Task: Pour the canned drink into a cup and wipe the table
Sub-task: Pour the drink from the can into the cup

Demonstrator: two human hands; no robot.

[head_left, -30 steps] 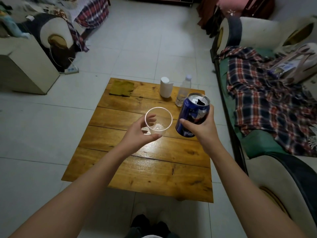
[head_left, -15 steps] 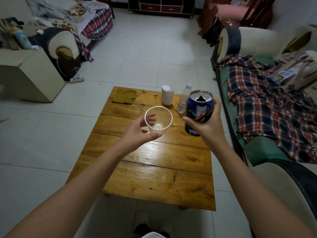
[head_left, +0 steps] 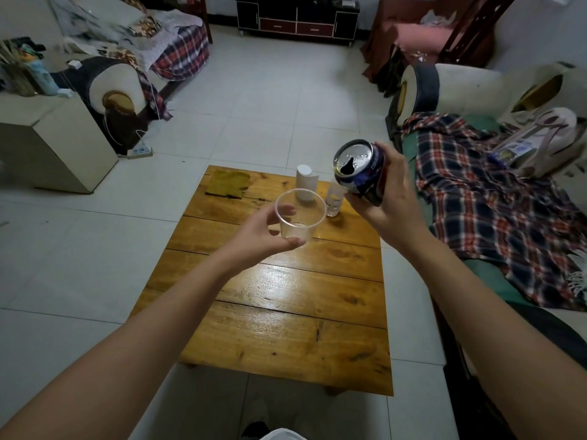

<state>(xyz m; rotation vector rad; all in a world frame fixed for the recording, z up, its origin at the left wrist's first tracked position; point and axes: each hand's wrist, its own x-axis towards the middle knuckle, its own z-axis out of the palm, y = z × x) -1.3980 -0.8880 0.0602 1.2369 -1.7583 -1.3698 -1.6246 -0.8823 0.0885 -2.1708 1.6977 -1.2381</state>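
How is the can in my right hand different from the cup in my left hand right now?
The can is opaque blue metal; the plastic cup is clear. The can is tipped over toward the cup, its opened top facing the camera; the cup is held nearly upright. The can sits higher and to the right of the cup, apart from it. The cup looks empty; nothing is pouring yet. Both are held above the wooden table, the can in the right hand, the cup in the left hand.

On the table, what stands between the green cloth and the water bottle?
In the head view, a white cylinder container stands on the table between the green cloth and the water bottle.
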